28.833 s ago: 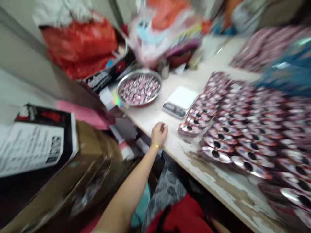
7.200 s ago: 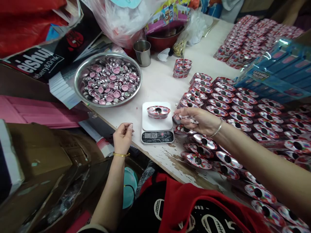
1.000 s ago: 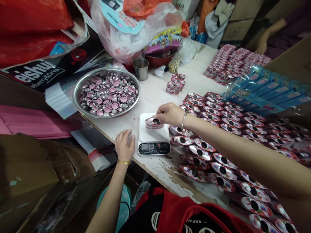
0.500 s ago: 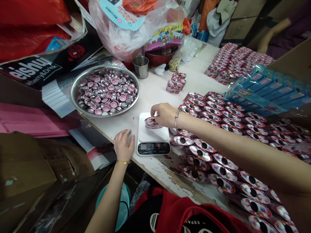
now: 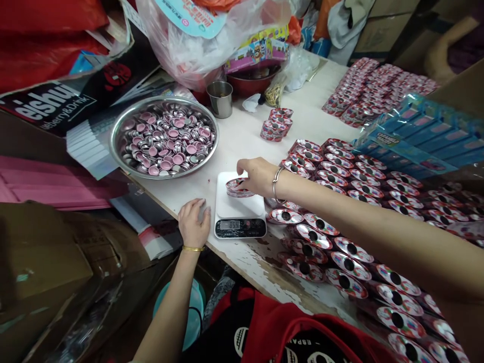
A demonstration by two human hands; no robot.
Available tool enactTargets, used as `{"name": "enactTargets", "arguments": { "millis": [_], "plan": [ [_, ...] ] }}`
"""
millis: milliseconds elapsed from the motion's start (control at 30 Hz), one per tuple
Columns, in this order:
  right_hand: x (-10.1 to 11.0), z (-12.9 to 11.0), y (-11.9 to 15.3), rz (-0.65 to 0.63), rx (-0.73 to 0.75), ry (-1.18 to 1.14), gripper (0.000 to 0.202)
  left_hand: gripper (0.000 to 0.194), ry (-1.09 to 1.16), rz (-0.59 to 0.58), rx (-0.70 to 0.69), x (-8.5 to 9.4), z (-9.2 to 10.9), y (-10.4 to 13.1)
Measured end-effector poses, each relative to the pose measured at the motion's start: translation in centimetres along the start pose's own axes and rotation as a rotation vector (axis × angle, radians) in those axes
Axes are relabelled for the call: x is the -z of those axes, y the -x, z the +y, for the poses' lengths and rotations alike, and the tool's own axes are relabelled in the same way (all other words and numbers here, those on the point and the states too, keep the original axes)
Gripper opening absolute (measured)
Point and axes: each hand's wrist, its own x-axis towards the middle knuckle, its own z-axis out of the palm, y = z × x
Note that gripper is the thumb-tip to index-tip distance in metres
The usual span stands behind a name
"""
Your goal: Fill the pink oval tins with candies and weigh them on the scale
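A white digital kitchen scale [image 5: 241,214] lies near the table's edge, its display lit. On its pan stands a small oval printed box [image 5: 236,187] in red and white. My right hand [image 5: 257,177], with a silver bangle at the wrist, reaches in from the right and has its fingers closed on the box's right side; the fingertips are partly hidden. Just left of the scale, my left hand [image 5: 194,223] lies on the table edge, holding nothing, fingers loosely spread and a gold bracelet at the wrist.
A steel basin [image 5: 116,160] full of small pink and silver caps stands at the back left, beside a metal cup [image 5: 220,100]. Rows of oval boxes [image 5: 350,250] crowd the right, near a blue package [image 5: 412,141]. A co-worker's arm [image 5: 440,53] shows at the far right.
My right hand has lowered its fingers from above the box's top opening onto the box's side. The scale's reading has changed. My left hand stays put, and the view has shifted slightly.
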Motion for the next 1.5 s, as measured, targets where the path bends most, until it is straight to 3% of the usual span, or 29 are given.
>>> {"name": "enactTargets", "arguments": {
  "millis": [67,167,267,367,467,633,800,967,1233,1367,1500],
  "plan": [
    [0.1,0.0,0.2,0.017,-0.003,-0.034,0.030,0.027,-0.005,-0.003,0.006,0.0,0.1,0.0],
    [0.4,0.7,0.5,0.057,-0.010,-0.163,0.013,0.027,-0.009,-0.006,0.015,0.0,0.1,0.0],
    [0.5,2.5,1.4,0.068,-0.073,-0.513,0.026,0.027,0.000,0.001,0.006,-0.1,0.0,0.0],
    [0.3,4.9,3.1,-0.018,-0.172,-0.914,0.033,0.027,0.001,0.010,-0.005,-0.1,-0.1,0.1],
    [-0.2,6.8,4.9,-0.076,-0.239,-1.141,0.034,0.027,-0.008,0.013,-0.004,-0.1,0.0,0.1],
    [-0.8,7.1,5.4,-0.098,-0.245,-1.152,0.035,0.027,-0.013,0.004,0.010,-0.1,0.0,0.1],
    [-1.0,4.6,2.9,0.032,-0.172,-0.958,0.031,0.026,-0.001,0.018,-0.007,0.0,-0.1,0.1],
    [-1.0,2.4,0.7,0.043,-0.149,-0.763,0.026,0.025,-0.002,0.013,-0.013,0.1,0.0,0.0],
    [0.6,4.4,2.5,-0.131,-0.275,-1.294,0.016,0.026,-0.005,-0.006,0.026,0.1,0.2,0.0],
    [0.4,6.0,4.7,-0.109,-0.313,-1.391,0.009,0.026,-0.014,-0.012,0.038,0.0,0.2,0.1],
    [-0.9,7.1,6.4,0.000,-0.355,-1.417,0.004,0.026,-0.003,-0.002,0.027,0.0,0.2,0.1]
  ]
}}
